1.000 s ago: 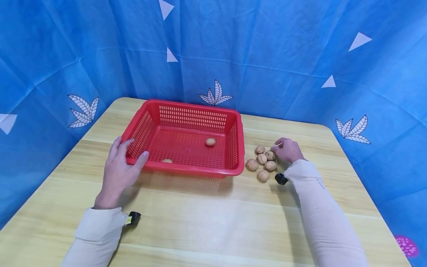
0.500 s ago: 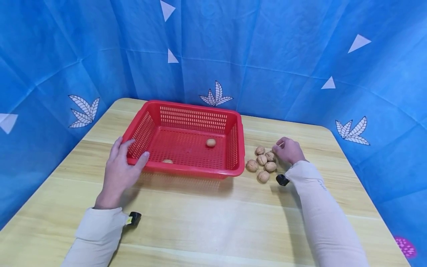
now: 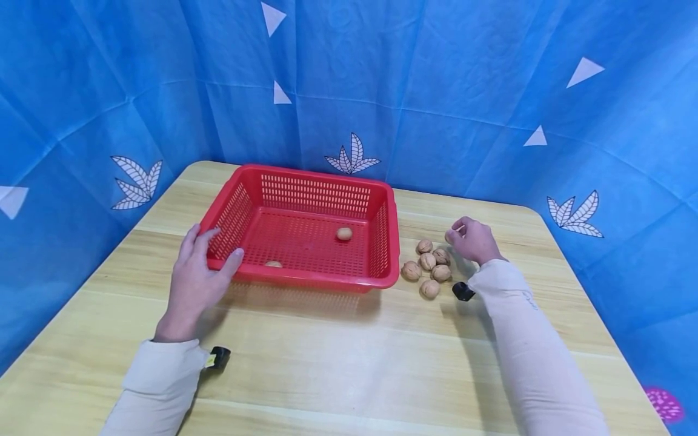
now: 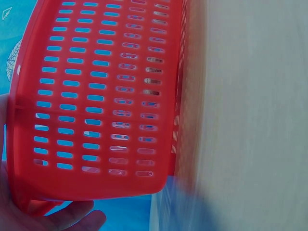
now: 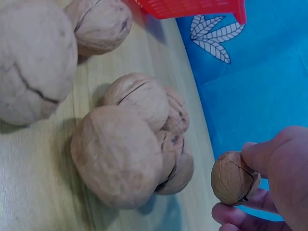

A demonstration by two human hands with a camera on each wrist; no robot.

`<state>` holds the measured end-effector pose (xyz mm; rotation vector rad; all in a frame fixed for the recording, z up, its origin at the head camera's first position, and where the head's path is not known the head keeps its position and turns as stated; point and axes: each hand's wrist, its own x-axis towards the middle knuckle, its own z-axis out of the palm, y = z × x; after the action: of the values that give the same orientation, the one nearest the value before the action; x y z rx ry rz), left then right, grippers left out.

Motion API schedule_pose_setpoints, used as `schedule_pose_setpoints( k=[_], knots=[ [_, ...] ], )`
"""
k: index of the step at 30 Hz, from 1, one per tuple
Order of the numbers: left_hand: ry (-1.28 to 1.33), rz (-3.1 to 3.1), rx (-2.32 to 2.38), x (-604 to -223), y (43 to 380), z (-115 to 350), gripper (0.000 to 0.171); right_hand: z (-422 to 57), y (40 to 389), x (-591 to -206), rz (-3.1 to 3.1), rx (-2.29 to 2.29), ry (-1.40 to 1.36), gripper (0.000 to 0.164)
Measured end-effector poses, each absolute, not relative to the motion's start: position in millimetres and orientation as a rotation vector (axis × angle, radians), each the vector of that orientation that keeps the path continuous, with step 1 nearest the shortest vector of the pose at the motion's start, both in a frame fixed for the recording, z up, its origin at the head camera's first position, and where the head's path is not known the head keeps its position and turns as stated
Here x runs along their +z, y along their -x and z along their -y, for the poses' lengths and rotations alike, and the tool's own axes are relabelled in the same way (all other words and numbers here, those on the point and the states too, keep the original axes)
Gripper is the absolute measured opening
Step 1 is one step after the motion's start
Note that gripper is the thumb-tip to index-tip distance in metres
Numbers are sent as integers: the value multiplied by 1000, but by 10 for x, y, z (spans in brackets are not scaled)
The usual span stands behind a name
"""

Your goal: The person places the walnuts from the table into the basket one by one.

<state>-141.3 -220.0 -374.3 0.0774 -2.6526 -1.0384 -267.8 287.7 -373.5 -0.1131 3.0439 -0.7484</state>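
Observation:
My right hand [image 3: 475, 241] pinches a walnut [image 5: 235, 178] between thumb and fingertips, just beyond the right side of a small pile. In the right wrist view that walnut shows a dark crack. Several more walnuts [image 3: 428, 261] lie grouped on the table beside the basket. At the near left corner of a red plastic basket [image 3: 305, 275], my left hand [image 3: 199, 275] grips the rim, thumb along the front edge and fingers round the side. Two walnuts are inside: one walnut [image 3: 344, 234] toward the right, and another walnut [image 3: 274, 264] partly hidden by the front wall.
The wooden table [image 3: 327, 363] runs up to a blue patterned curtain [image 3: 349, 79] behind and at both sides. A black wrist camera [image 3: 463, 291] on the right sleeve hangs close to the nearest walnuts.
My right hand has risen slightly and drawn away from the pile with the walnut in its fingertips. The left hand and basket have stayed put.

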Motion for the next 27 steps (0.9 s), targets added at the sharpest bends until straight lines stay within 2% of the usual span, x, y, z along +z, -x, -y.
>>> schedule_pose_setpoints(
  k=[27],
  knots=[
    [-65,2646,-1055,-3749,1408,2199,74,-2438,2723,-3278,-3103,-838,237,29]
  ],
)
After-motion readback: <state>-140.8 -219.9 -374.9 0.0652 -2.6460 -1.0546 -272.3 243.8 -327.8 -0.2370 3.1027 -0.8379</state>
